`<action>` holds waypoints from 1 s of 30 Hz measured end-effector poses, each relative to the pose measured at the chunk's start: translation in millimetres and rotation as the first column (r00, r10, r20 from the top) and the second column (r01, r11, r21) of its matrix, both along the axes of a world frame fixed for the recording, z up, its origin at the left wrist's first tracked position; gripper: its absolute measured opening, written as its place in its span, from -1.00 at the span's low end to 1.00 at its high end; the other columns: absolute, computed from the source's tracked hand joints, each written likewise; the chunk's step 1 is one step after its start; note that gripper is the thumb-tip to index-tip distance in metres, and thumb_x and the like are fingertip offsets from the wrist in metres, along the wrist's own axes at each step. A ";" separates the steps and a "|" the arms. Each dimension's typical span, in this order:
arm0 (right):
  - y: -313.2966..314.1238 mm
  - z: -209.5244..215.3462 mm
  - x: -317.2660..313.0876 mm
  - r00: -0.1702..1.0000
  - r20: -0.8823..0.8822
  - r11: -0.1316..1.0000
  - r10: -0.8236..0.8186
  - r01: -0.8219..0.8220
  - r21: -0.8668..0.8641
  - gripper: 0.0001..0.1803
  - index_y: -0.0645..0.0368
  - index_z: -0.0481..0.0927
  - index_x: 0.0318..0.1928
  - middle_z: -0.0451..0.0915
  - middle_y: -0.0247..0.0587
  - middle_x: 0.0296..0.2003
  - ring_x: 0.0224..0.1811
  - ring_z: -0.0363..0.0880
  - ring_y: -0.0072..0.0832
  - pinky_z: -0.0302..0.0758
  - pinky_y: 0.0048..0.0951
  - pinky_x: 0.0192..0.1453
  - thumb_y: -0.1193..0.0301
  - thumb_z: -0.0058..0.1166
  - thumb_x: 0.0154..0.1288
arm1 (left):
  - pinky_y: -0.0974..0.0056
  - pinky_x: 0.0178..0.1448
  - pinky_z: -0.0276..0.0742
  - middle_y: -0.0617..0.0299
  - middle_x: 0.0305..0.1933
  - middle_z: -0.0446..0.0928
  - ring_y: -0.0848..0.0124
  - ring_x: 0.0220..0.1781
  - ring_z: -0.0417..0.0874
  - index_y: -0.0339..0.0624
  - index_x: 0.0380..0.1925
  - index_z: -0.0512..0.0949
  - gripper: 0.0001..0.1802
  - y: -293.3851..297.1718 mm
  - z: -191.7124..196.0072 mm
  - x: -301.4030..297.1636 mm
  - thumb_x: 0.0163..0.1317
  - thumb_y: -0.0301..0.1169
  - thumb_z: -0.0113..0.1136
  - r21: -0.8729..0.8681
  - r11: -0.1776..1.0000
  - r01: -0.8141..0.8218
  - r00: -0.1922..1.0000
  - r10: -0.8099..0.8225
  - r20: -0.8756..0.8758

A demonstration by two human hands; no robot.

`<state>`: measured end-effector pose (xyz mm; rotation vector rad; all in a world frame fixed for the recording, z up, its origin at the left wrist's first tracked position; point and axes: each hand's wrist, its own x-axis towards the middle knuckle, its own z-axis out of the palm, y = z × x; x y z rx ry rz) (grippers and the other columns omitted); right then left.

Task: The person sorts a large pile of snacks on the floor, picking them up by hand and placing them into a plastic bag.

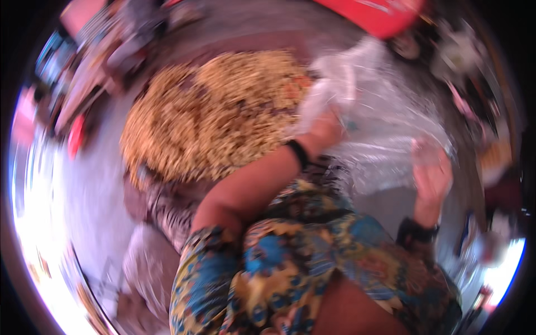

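Note:
A large crumpled piece of clear plastic, a bag or a sheet, spreads in front of me on the right. My left hand, with a black band on its wrist, reaches across and looks closed on the near left part of the plastic, though motion smears the fingers. At the plastic's right edge is my right hand, its fingers stretched upward and apart from any visible grip; the plastic may partly cover them. Left of the plastic lies a wide heap of small yellow-tan pieces, too blurred to name, on a dark brown cloth or sheet.
Grey floor surrounds the heap. A big red object stands at the far side. On the left are a small red thing and a pale plastic-looking sack. Blurred clutter lines the far right.

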<state>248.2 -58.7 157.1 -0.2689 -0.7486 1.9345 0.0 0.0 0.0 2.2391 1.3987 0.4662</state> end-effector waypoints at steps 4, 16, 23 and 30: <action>-11.8 -10.0 20.6 0.966 -0.209 0.988 -0.151 0.141 -0.062 -0.64 0.33 0.40 0.05 0.48 0.04 0.00 0.05 0.45 -0.20 0.43 -0.23 0.07 0.40 -0.20 0.31 | 0.15 0.07 0.43 -0.19 -0.02 0.45 0.02 0.04 0.48 -0.17 -0.02 0.43 -0.52 3.3 50.0 -35.8 0.02 -0.29 0.19 0.102 0.939 -0.328 0.930 0.303 0.207; -49.5 -11.0 28.2 0.951 -0.131 0.931 -0.282 0.238 -0.275 -0.68 0.27 0.49 -0.09 0.59 -0.12 -0.20 -0.19 0.59 -0.29 0.57 -0.18 -0.11 0.30 -0.12 0.27 | 0.01 0.42 -0.11 0.15 0.23 0.34 0.18 0.33 0.22 -0.03 0.19 0.32 -0.31 113.9 41.5 -66.5 0.17 0.15 -0.15 0.180 0.978 -0.102 0.678 0.200 -0.707; -14.1 -86.0 154.9 0.741 0.045 0.743 -0.670 0.669 0.030 -0.67 0.28 0.52 -0.15 0.58 -0.05 -0.23 -0.19 0.58 -0.18 0.56 -0.14 -0.10 0.27 -0.16 0.29 | 0.32 -0.20 0.37 0.27 -0.27 0.60 0.43 -0.22 0.53 -0.23 -0.29 0.60 -0.71 61.2 83.5 -95.1 -0.05 -0.37 0.35 -0.676 0.598 0.431 0.532 0.438 0.725; 25.1 -157.2 194.8 0.301 0.557 0.388 -0.774 0.921 0.041 -0.77 0.25 0.51 -0.15 0.57 -0.16 -0.27 -0.20 0.56 -0.24 0.52 -0.28 -0.08 0.39 -0.03 0.22 | 0.17 -0.21 0.54 0.05 -0.03 0.51 0.21 -0.08 0.56 -0.21 0.11 0.32 -0.50 49.2 79.2 -41.5 0.26 -0.15 -0.01 -0.637 0.573 0.516 0.145 0.674 0.724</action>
